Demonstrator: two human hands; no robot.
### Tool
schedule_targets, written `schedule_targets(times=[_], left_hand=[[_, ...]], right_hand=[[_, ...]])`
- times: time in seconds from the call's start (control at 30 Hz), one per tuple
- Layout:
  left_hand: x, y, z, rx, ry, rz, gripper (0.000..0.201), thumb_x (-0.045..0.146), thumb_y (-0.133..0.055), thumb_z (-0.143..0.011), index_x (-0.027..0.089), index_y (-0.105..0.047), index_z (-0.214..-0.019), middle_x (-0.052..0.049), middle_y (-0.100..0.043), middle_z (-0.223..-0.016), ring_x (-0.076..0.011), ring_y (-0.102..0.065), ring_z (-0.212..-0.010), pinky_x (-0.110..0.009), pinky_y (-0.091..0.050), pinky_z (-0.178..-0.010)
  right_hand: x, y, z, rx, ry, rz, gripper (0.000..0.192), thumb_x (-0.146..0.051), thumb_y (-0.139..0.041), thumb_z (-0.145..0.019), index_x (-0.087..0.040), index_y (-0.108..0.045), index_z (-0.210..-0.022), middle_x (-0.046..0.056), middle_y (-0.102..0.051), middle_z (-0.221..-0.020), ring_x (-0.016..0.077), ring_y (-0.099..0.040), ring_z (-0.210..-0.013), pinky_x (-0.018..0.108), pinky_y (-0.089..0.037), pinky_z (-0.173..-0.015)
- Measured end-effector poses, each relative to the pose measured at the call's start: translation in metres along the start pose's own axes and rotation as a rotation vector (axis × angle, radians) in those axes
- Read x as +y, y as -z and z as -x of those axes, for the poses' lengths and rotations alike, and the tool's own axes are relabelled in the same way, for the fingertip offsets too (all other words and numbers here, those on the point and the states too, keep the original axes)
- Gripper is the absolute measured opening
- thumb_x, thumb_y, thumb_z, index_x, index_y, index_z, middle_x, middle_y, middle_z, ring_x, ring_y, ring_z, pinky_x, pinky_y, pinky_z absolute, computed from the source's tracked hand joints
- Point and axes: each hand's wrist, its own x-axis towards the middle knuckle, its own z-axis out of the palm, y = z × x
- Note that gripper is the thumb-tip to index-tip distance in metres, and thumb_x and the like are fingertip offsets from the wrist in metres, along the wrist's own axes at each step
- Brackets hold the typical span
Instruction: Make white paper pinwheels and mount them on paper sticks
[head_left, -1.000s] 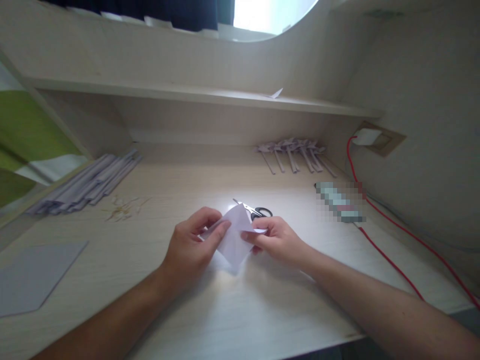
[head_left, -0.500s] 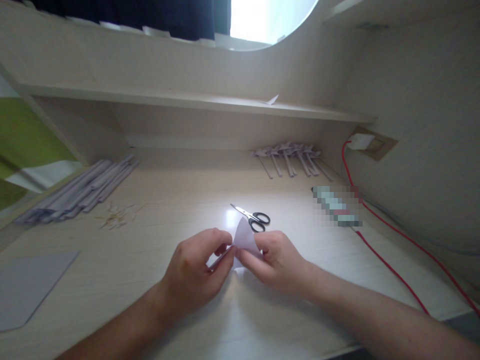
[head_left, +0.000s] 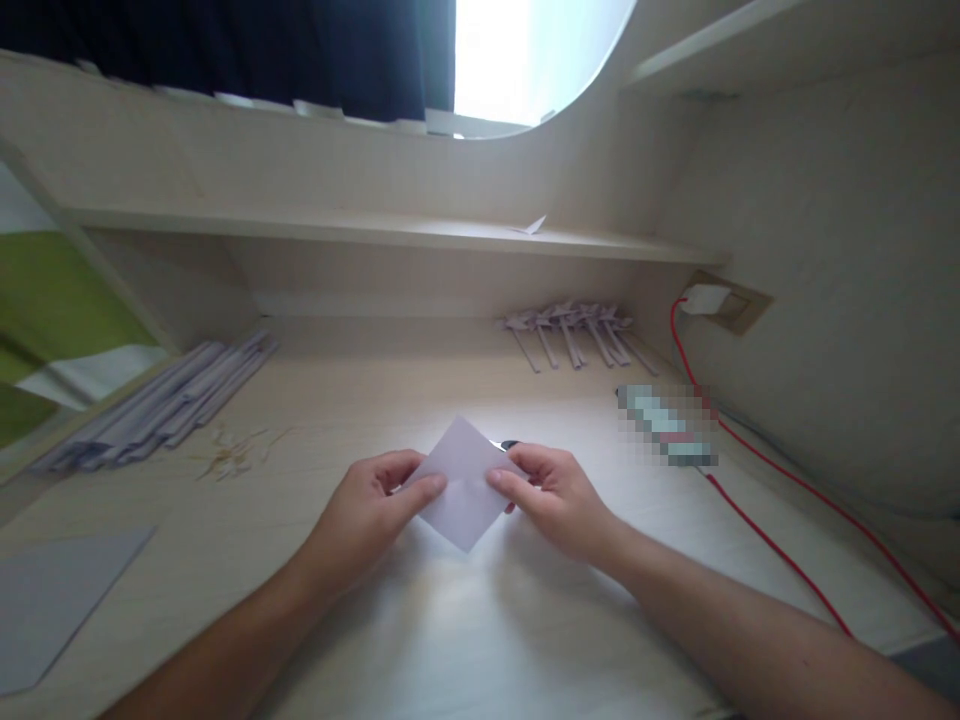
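pale wooden desk (head_left: 360,400), both hands' fingers pinching a white paper square (head_left: 465,482), scissors (head_left: 506,444) mostly hidden behind it

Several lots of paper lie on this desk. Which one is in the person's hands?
The small white square, pinched at its side corners by the left hand and right hand; the strip pile, folded pieces and grey sheet lie untouched.

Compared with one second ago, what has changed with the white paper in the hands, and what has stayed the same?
The small white square of paper, pinched into an upright fold half a second ago, is now opened flat like a diamond, hiding most of the black-handled scissors. The left hand and right hand still grip its side corners. The folded grey paper strips and red cable are unchanged.
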Motion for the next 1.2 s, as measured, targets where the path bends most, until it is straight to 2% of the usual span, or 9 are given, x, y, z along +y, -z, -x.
schedule_targets(times=[0.07,0.17,0.23,0.37,0.5,0.63,0.8,0.9,1.2], left_hand=[[0.002,0.001,0.000,0.005,-0.003,-0.071,0.031,0.046,-0.073,-0.081,0.016,-0.077,-0.078,-0.003,-0.072,-0.075,-0.0190,-0.061,-0.069,-0.027,-0.043,-0.062],[0.006,-0.001,0.001,0.057,-0.041,-0.155,0.036,0.047,-0.070,-0.081,0.017,-0.066,-0.063,0.001,-0.056,-0.061,-0.0147,-0.049,-0.059,-0.026,-0.034,-0.055],[0.007,-0.002,0.002,0.106,-0.056,-0.180,0.038,0.048,-0.067,-0.082,0.018,-0.060,-0.060,0.002,-0.051,-0.059,-0.0144,-0.046,-0.058,-0.026,-0.032,-0.054],[0.004,0.000,0.002,0.199,-0.066,-0.220,0.036,0.046,-0.063,-0.087,0.018,-0.060,-0.065,0.001,-0.054,-0.063,-0.0159,-0.049,-0.061,-0.027,-0.033,-0.056],[0.003,0.002,0.002,0.225,-0.069,-0.204,0.032,0.046,-0.063,-0.088,0.017,-0.068,-0.073,0.001,-0.058,-0.065,-0.0168,-0.051,-0.061,-0.028,-0.035,-0.056],[0.006,0.001,0.003,0.251,-0.066,-0.164,0.031,0.045,-0.063,-0.087,0.018,-0.067,-0.072,0.001,-0.057,-0.063,-0.0162,-0.051,-0.058,-0.027,-0.036,-0.054],[0.007,0.002,0.003,0.267,-0.076,-0.146,0.032,0.044,-0.063,-0.088,0.018,-0.066,-0.070,0.002,-0.057,-0.061,-0.0161,-0.052,-0.057,-0.028,-0.039,-0.055],[0.004,0.003,0.002,0.273,-0.083,-0.142,0.033,0.046,-0.063,-0.089,0.017,-0.068,-0.073,0.001,-0.059,-0.063,-0.0161,-0.053,-0.058,-0.028,-0.039,-0.056],[0.007,0.007,0.002,0.336,-0.127,-0.089,0.039,0.046,-0.062,-0.093,0.021,-0.055,-0.064,0.004,-0.050,-0.054,-0.0135,-0.045,-0.050,-0.027,-0.033,-0.051]], right_hand=[[0.000,0.000,-0.001,0.010,-0.001,-0.008,0.032,-0.040,-0.066,-0.097,-0.018,-0.067,-0.074,0.000,-0.060,-0.070,0.0146,-0.055,-0.067,0.028,-0.040,-0.062],[-0.002,0.004,-0.006,0.057,-0.008,-0.032,0.030,-0.045,-0.066,-0.096,-0.018,-0.069,-0.086,0.001,-0.066,-0.074,0.0155,-0.060,-0.068,0.027,-0.045,-0.063],[-0.003,0.010,-0.011,0.092,-0.018,0.103,0.029,-0.045,-0.060,-0.099,-0.018,-0.069,-0.096,0.002,-0.071,-0.081,0.0165,-0.064,-0.073,0.028,-0.048,-0.067],[-0.001,0.024,-0.019,0.105,-0.065,0.557,0.021,-0.034,-0.061,-0.097,-0.017,-0.073,-0.094,0.007,-0.076,-0.095,0.0199,-0.068,-0.085,0.030,-0.046,-0.075],[0.001,0.027,-0.020,0.049,-0.114,0.718,0.021,-0.034,-0.071,-0.089,-0.017,-0.078,-0.099,0.012,-0.077,-0.106,0.0237,-0.067,-0.091,0.032,-0.042,-0.077],[-0.005,0.029,-0.016,-0.035,-0.177,0.829,0.018,-0.033,-0.068,-0.088,-0.020,-0.080,-0.094,0.010,-0.078,-0.097,0.0228,-0.066,-0.082,0.031,-0.037,-0.068],[-0.015,0.037,-0.011,-0.145,-0.265,0.915,0.005,-0.026,-0.074,-0.075,-0.023,-0.078,-0.074,0.005,-0.075,-0.073,0.0191,-0.058,-0.061,0.031,-0.029,-0.057],[-0.020,0.037,-0.009,-0.166,-0.256,0.948,0.005,-0.023,-0.074,-0.072,-0.023,-0.074,-0.067,0.005,-0.072,-0.067,0.0178,-0.052,-0.057,0.032,-0.025,-0.056],[-0.020,0.038,-0.011,-0.250,-0.252,0.788,0.009,-0.026,-0.067,-0.082,-0.021,-0.074,-0.085,0.005,-0.077,-0.081,0.0182,-0.062,-0.067,0.028,-0.033,-0.056]])
